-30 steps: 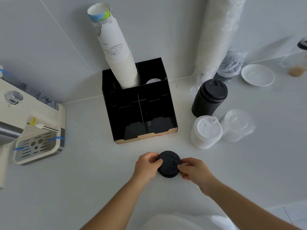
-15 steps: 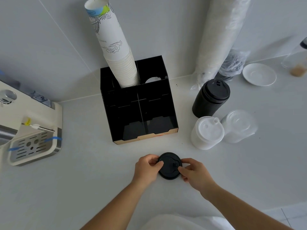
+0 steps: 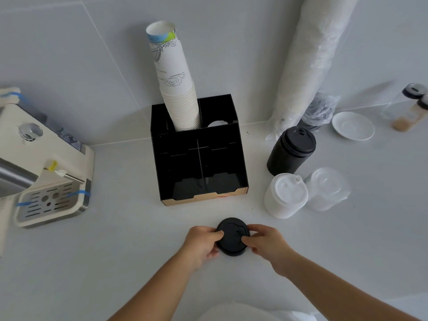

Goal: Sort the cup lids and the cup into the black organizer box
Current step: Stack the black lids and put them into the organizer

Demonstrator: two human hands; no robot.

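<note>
A small stack of black cup lids point(image 3: 232, 235) rests on the white counter just in front of the black organizer box point(image 3: 199, 158). My left hand point(image 3: 201, 244) grips its left edge and my right hand point(image 3: 266, 245) grips its right side, fingers over the top. A tall stack of white paper cups point(image 3: 176, 89) stands in the box's rear left compartment, and something white shows in the rear right one. To the right stand a black lid stack point(image 3: 291, 151), a white lid stack point(image 3: 286, 196) and a clear lid stack point(image 3: 327, 189).
A cream coffee machine with a drip tray point(image 3: 49, 201) sits at the left. A long plastic-wrapped sleeve of cups point(image 3: 308, 63) leans on the wall at the back right, with a white saucer point(image 3: 353, 125) and clear jars point(image 3: 411, 107) beyond.
My view has dropped slightly. Both hands have closed further over the black lids, which stay at the same spot on the counter.
</note>
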